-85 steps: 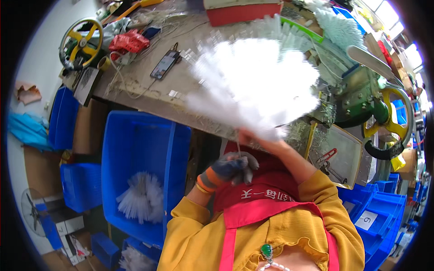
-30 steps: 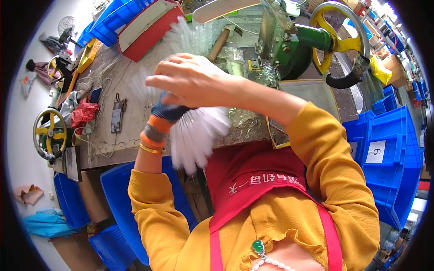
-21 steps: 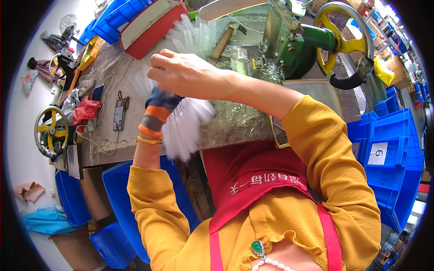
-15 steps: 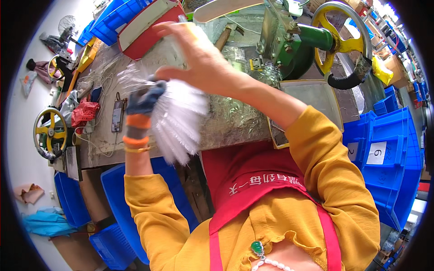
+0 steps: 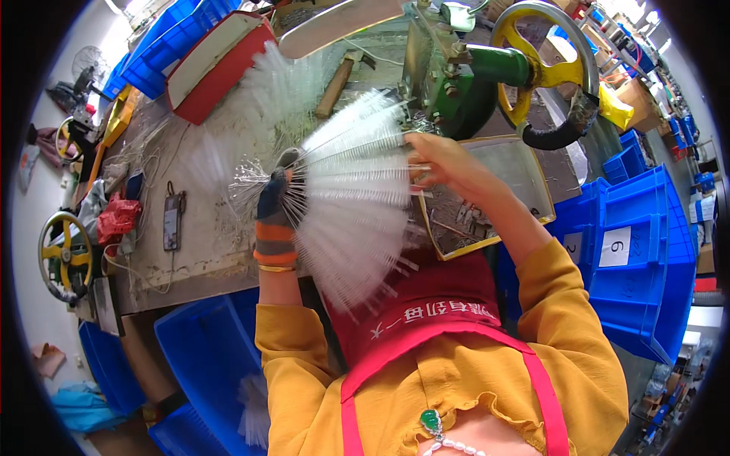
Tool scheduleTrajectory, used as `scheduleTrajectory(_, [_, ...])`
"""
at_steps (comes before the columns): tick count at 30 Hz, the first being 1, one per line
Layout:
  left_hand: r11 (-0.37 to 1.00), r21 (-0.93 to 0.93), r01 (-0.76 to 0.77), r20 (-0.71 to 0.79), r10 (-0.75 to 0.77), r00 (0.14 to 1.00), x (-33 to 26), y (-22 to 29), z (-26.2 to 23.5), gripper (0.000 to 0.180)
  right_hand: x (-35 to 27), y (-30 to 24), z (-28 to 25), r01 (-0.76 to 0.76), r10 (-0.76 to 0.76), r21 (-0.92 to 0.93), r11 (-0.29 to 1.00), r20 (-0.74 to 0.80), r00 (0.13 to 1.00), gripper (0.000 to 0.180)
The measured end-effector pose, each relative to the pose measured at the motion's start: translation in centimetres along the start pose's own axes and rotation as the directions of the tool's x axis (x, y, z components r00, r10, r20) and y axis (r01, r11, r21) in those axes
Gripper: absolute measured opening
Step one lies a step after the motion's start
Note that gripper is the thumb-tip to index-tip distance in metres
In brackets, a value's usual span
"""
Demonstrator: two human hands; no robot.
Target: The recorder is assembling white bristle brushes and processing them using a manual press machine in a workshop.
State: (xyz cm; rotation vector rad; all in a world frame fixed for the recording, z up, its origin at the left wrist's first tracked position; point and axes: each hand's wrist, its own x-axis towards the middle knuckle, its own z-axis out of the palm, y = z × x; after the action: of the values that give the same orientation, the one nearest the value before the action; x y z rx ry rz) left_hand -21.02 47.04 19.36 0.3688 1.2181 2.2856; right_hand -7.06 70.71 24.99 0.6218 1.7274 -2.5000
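Note:
A fanned bundle of thin wire brushes with white bristles (image 5: pixel 353 197) is held over the bench. My left hand (image 5: pixel 275 196), in a dark glove with orange and grey bands, is closed around their wire stems. Bare wire ends stick out on the glove's left side. At the outer tips of the fan, my bare right hand (image 5: pixel 452 167) has its fingers curled in against the bristle ends; how many brushes it grips is hidden. More white brushes (image 5: pixel 281 80) lie on the bench beyond the bundle, next to a hammer (image 5: pixel 334 85).
A green machine with a yellow handwheel (image 5: pixel 536 68) stands at the back right. Under my right forearm lies a yellow-edged shallow tray (image 5: pixel 532 178). A red box (image 5: pixel 217 64), a phone (image 5: pixel 173 220) and blue bins (image 5: pixel 631 258) are around the bench.
My right hand has moved from above the glove, its fingers spread, to the brush tips at the right. The bundle has swung up and rightward, fanning wider. The view has shifted slightly.

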Motion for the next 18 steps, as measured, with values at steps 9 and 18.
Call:
scheduleTrajectory(9, [0.946,-0.31,0.088,0.325,0.019,0.945,1.9,-1.8,-0.7,0.028,-0.2,-0.2,6.3,0.468,-0.612,-0.864,-0.188,0.475,0.632,0.071])
scheduleTrajectory(18, [0.997,-0.03,0.07,-0.029,-0.071,0.997,3.2,-2.6,-1.4,0.021,3.3,4.3,7.5,0.39,-0.386,-0.905,-0.17,0.425,0.819,0.074])
